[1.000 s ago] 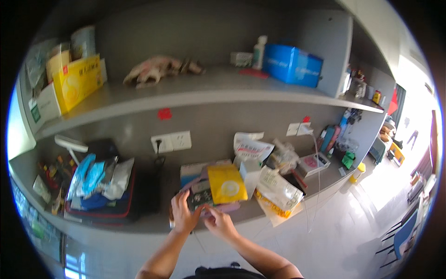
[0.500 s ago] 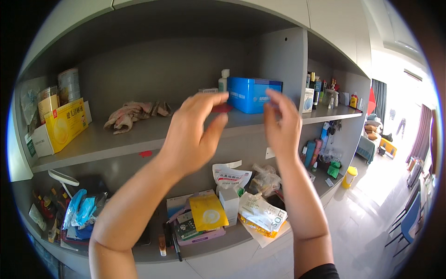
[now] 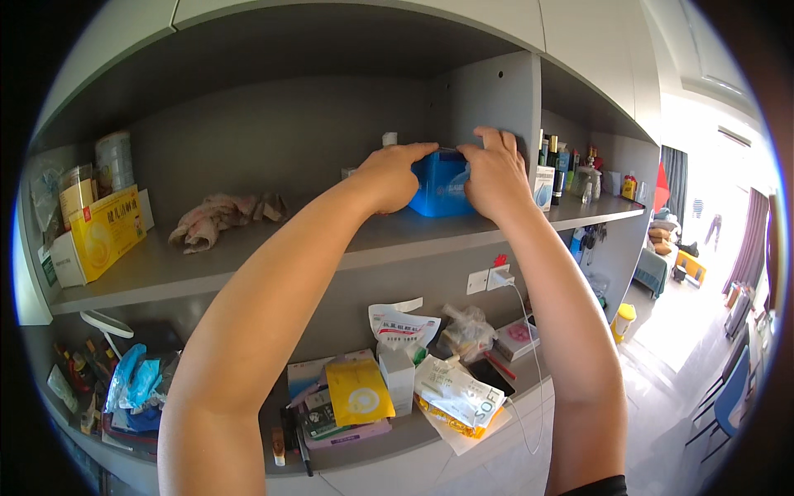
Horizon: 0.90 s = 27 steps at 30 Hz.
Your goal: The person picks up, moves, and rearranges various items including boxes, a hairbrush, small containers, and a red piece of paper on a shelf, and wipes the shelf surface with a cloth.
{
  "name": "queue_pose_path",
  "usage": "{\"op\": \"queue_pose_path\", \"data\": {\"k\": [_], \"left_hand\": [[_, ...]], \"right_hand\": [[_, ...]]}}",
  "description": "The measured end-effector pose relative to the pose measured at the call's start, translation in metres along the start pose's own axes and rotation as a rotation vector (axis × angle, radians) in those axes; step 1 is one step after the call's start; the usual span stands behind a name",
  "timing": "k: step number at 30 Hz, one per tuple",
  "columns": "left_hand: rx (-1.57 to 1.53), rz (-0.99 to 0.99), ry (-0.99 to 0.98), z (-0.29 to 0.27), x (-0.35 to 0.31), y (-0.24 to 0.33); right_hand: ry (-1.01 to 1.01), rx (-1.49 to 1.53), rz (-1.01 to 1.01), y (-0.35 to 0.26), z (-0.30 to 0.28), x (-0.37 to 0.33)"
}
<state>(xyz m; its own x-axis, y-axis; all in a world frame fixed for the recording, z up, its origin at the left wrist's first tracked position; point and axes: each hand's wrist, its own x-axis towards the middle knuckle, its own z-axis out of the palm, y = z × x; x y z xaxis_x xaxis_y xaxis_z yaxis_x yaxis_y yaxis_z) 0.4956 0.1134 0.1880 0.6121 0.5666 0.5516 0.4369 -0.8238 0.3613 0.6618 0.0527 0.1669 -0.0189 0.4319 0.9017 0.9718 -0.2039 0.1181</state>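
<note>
A glossy blue box (image 3: pixel 437 197) stands on the upper shelf, near the upright divider. My left hand (image 3: pixel 390 176) grips its left side, the index finger stretched over the top edge. Against the right side is my right hand (image 3: pixel 495 172), thumb at the near top corner and fingers reaching behind. Both hands hide much of the box's sides. A white bottle cap (image 3: pixel 389 139) shows just behind my left hand, its bottle mostly hidden.
A crumpled cloth (image 3: pixel 217 220), a yellow carton (image 3: pixel 109 233) and tins stand left on the upper shelf (image 3: pixel 273 266). Right of the divider (image 3: pixel 488 103) are several bottles. Below lie packets, boxes and a white cable (image 3: pixel 539 364) plugged into a wall socket (image 3: pixel 478 282).
Both hands have moved in from apart and closed on the blue box's two sides. The view has shifted slightly, and the socket with its cable now shows between my arms.
</note>
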Motion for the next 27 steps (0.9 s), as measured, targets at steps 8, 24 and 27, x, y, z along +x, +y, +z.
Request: {"op": "queue_pose_path", "data": {"k": [8, 24, 27], "left_hand": [[-0.173, 0.063, 0.001, -0.002, -0.006, -0.001], [0.014, -0.203, -0.058, -0.004, 0.011, -0.02], [-0.113, -0.275, -0.063, -0.013, -0.002, -0.009]], "right_hand": [[0.012, 0.03, 0.036, 0.004, -0.005, -0.006], [-0.103, 0.375, 0.453, -0.047, 0.005, -0.006], [-0.129, 0.467, 0.544, -0.056, -0.001, -0.004]]}}
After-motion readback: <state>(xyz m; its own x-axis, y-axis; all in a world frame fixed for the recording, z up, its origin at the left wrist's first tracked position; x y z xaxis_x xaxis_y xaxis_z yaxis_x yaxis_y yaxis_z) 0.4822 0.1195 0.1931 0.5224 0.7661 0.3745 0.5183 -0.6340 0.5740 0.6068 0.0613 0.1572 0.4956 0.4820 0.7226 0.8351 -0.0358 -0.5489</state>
